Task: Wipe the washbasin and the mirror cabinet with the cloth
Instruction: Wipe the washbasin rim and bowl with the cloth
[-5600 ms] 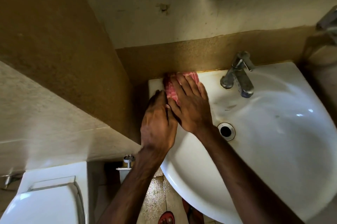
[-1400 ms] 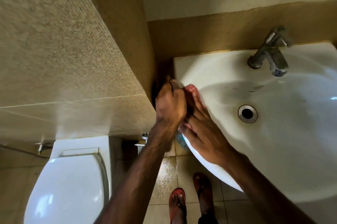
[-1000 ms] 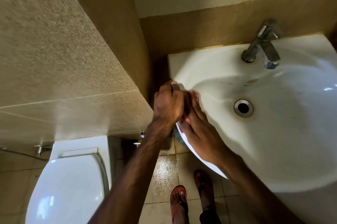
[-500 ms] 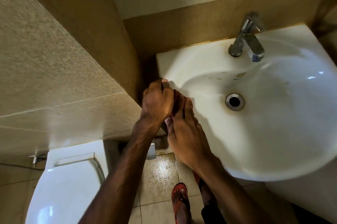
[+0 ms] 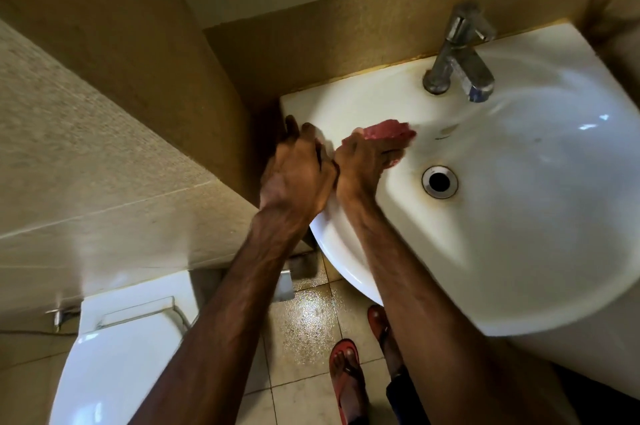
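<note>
The white washbasin [image 5: 519,203] fills the right half of the view. A pink cloth [image 5: 389,129] lies on the inner left slope of the bowl, near the back ledge. My right hand [image 5: 363,165] lies over the cloth with fingers stretched out and presses it against the porcelain; the hand is motion-blurred. My left hand [image 5: 298,172] sits on the basin's left rim, with its fingers curled over the edge. The mirror cabinet is out of view.
A chrome tap [image 5: 460,54] stands on the back ledge, and the drain [image 5: 439,181] is just right of my right hand. A tiled wall [image 5: 104,147] runs close on the left. Below it is a white toilet [image 5: 117,355]. My sandalled feet [image 5: 346,376] stand on the wet tiled floor.
My right hand has slid the cloth from the left rim up and right into the bowl, towards the tap. My left hand has stayed on the left rim.
</note>
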Demonstrator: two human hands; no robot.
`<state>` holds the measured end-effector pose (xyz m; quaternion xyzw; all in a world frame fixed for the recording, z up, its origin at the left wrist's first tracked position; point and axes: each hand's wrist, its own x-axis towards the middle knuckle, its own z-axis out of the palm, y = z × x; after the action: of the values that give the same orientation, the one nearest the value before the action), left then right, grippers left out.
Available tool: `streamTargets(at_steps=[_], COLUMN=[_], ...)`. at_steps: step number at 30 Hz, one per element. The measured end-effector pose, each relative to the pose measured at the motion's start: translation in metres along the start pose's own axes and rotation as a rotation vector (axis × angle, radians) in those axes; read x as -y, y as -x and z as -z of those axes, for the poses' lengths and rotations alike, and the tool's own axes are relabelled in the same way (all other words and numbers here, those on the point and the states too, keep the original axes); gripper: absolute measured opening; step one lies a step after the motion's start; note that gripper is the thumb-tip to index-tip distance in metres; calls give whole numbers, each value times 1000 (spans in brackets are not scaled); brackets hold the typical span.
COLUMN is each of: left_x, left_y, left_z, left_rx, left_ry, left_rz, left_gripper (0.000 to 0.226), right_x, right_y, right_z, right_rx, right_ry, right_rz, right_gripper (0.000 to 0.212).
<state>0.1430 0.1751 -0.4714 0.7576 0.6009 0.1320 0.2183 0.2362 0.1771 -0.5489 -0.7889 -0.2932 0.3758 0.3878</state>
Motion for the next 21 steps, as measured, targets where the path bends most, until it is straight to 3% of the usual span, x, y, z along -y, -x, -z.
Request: streamTargets(at_steps=[2, 3, 6, 7, 8, 9, 12, 14, 18, 21], left_x=[0, -1, -3, -3, -2, -2, -2, 1, 7, -1], left_y=[1, 1, 2, 2, 1, 0, -6, -12, -24, -32], left_z=[-3, -4, -4, -4, -3, -1, 5, 11, 16, 11], left_rx=[6, -8, -5, 8, 21, 36, 83, 128, 262, 226], left_ry=[-143, -175, -198, -188, -174, -161, -89, 7, -5, -147], left_rz=[24, 26, 37, 42, 40, 37, 11, 11, 29, 69], left_gripper=[41, 37, 42, 44, 46, 47, 46, 39, 29, 33], right_x=[-8, -29, -90, -89, -77, -46, 7, 16, 3, 0], right_y=[-27, -54, -128, -131, -119, -88, -15, 22, 65, 58], right_z=[2, -3, -28, -26, -22, -9, 7, 4, 3, 2], right_rx=[-108, -123, -208, -280, -283, -273, -100, 28, 268, 244], right_ry=[-4, -130, -244, -260, -201, -136, -60, -6, 279, 249], right_rz=[-30, -40, -152, -191, -218, -204, -51, 34, 212, 230], right_gripper=[71, 70, 80, 81, 99, 92, 70, 66, 83, 98])
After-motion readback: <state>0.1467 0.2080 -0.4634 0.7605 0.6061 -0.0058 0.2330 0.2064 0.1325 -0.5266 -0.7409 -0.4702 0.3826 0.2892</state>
